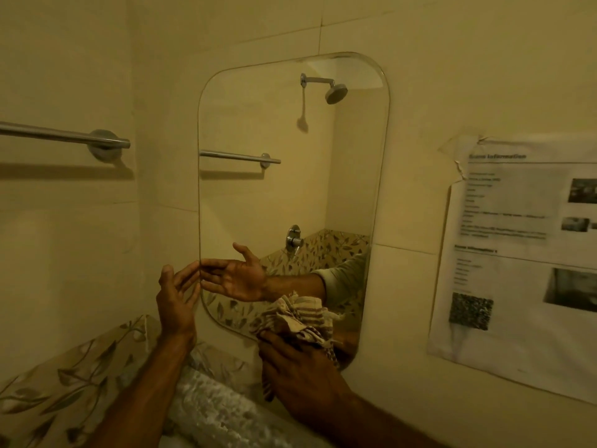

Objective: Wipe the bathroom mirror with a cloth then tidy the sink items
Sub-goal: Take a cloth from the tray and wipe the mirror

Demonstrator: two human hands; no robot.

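Presently catalogued, one moment at a bathroom wall:

Mirror: a frameless, rounded-corner rectangular glass mirror (290,176) was mounted flat on the wall, its surface smooth and glossy. It reflected a chrome shower head, a chrome mixer valve, a steel rail and a band of leaf-patterned tiles.

Cloth: a crumpled, striped beige-and-brown woven cloth with frayed edges (295,321) was bunched against the mirror's lower edge, near its bottom right corner.

Right hand: the right hand (300,373) was clamped on the cloth from below, fingers curled into the folds, pressing it to the glass.

Left hand: the left hand (176,299) was spread, fingers apart and holding nothing, its fingertips (193,270) at the mirror's lower left edge; whether they touched the glass could not be told. Its reflection appeared palm-up in the mirror.

Wall: large, glossy cream ceramic tiles (452,76) with thin grout lines surrounded the mirror.

Towel rail: a round brushed-steel towel bar on a disc-shaped mount (103,142) stood on the wall left of the mirror, bare.

Paper notice: a white printed sheet under wrinkled clear plastic (517,253), torn at its upper left corner, was fixed to the wall right of the mirror; its text was blurred.

Border tiles: cream tiles with a brown leaf pattern (80,376) ran below the left hand.

Ledge: a mottled grey, rough-looking surface (213,412) lay between the forearms.
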